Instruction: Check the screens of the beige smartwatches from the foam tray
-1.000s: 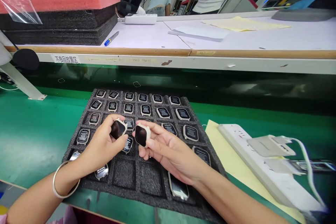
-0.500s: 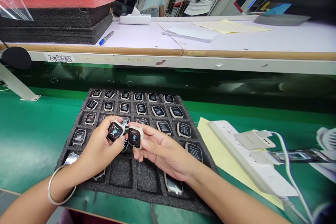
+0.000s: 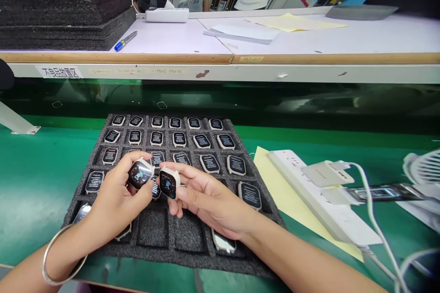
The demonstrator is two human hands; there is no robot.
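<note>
My left hand [image 3: 120, 192] grips a strapless smartwatch [image 3: 140, 173] by its edges, its lit dial facing up. In my right hand [image 3: 202, 192] another smartwatch [image 3: 168, 183] is held between thumb and fingers, its screen turned to the left and also lit. The two watches are close side by side above a black foam tray [image 3: 153, 229]. Several watch bodies lie in the tray's pockets, many showing lines of text, such as one watch [image 3: 236, 165] at the right. My hands and forearms hide some pockets in the middle and front.
A white power strip [image 3: 319, 197] with a plugged-in charger [image 3: 326, 174] and cables lies on yellow paper to the right. Behind the tray runs a raised shelf [image 3: 165, 41] with foam stacks [image 3: 62, 18], a pen [image 3: 125, 41] and papers. Several people are beyond it.
The view has shifted, so the tray and shelf sit slightly further left and the shelf higher. Both hands still hold their watches; the left watch appears tilted a little differently.
</note>
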